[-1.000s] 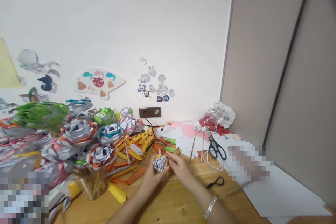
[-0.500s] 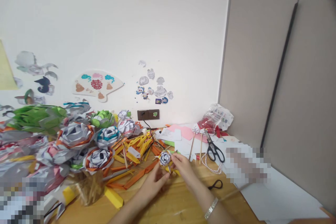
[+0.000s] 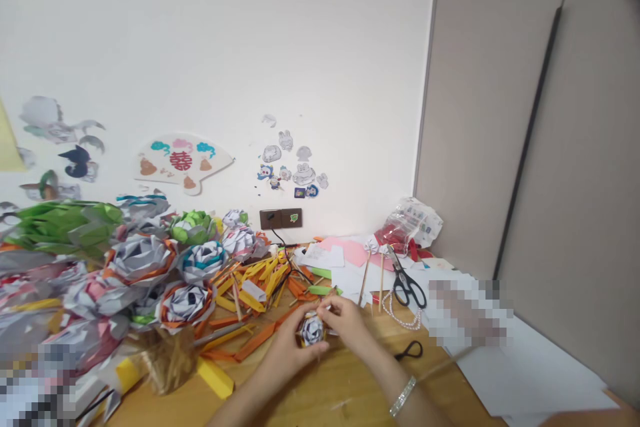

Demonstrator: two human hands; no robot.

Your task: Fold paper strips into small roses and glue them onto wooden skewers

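Observation:
A small white paper flower (image 3: 313, 329) with a little yellow at its edge is held over the wooden table. My left hand (image 3: 295, 340) curls around its left side, thumb below and fingers above. At its upper right edge my right hand (image 3: 343, 320) pinches with thumb and fingertips, touching the paper. Any stem under the flower is hidden by the hands. Behind my hands lie loose yellow and orange folded paper strips (image 3: 270, 283). A green strip (image 3: 324, 290) lies just beyond my fingers.
Large finished paper flowers (image 3: 143, 257) crowd the left side. Black-handled scissors (image 3: 409, 290), a pearl string (image 3: 407, 325) and wooden sticks (image 3: 381, 280) lie right of my hands. White paper sheets (image 3: 530, 373) cover the right edge. A socket (image 3: 281, 218) with a cable is on the wall.
The flower has come down and nearer to me. My left hand now wraps around it more, and my right fingers have moved to its upper edge.

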